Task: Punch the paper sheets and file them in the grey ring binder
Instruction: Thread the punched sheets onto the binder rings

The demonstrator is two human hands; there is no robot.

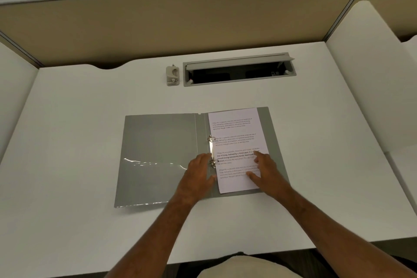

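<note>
Grey ring binder (162,156) lying open mid-desk (67,221), paper sheets (237,137) on its right half (at the rings). Left hand (198,174) and right hand (264,167) resting flat, unclenched; hole punch (172,75) sitting near the far edge.

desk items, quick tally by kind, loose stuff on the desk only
ring binder: 1, grey, lying open
hole punch: 1, at the back of the desk
paper: 1 printed sheet showing on the rings; any beneath it cannot be told
total: 3
</note>
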